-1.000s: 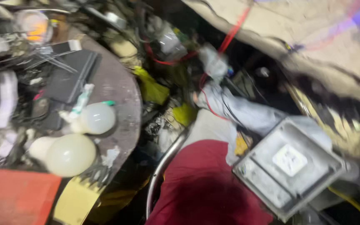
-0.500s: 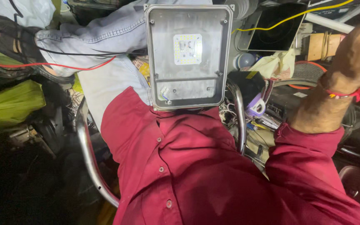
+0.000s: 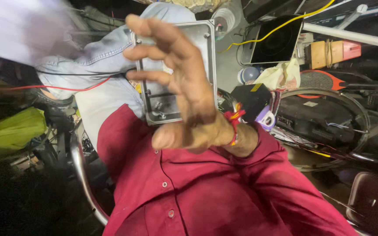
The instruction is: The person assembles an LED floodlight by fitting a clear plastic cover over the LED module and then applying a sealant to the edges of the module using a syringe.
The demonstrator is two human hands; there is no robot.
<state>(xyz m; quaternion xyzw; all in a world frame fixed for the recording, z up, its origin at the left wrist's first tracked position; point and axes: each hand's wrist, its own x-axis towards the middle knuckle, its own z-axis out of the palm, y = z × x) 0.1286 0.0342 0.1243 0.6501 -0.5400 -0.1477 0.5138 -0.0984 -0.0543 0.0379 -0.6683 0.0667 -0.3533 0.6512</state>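
A: Since half a second ago the right hand (image 3: 184,87) has come off the side and swung in front of the grey metal housing (image 3: 173,72); we now see it across the middle of the box, where before the face was unobstructed.

B: Noted. Our hand is spread wide, fingers (image 3: 154,32) fanned and curled, palm toward the box. We can't tell whether it touches the metal or just hovers in front. Red thread band (image 3: 234,118) on the wrist.

A: Left hand?

B: Out of view. The housing rests on our lap, lower edge against the red shirt (image 3: 197,188), upper edge over the blue jeans (image 3: 92,57).

A: Risks, as we judge them?

B: The box leans on cloth with nothing visibly gripping it. A knee shift could slide it off the lap's edge toward the chrome chair frame (image 3: 82,175). Also, a red wire (image 3: 66,87) crosses the jeans just beside the box's left edge; a sweep of the hand could snag it.

A: Clutter to the right: black box (image 3: 252,98), yellow cable (image 3: 281,26), plenty to knock.
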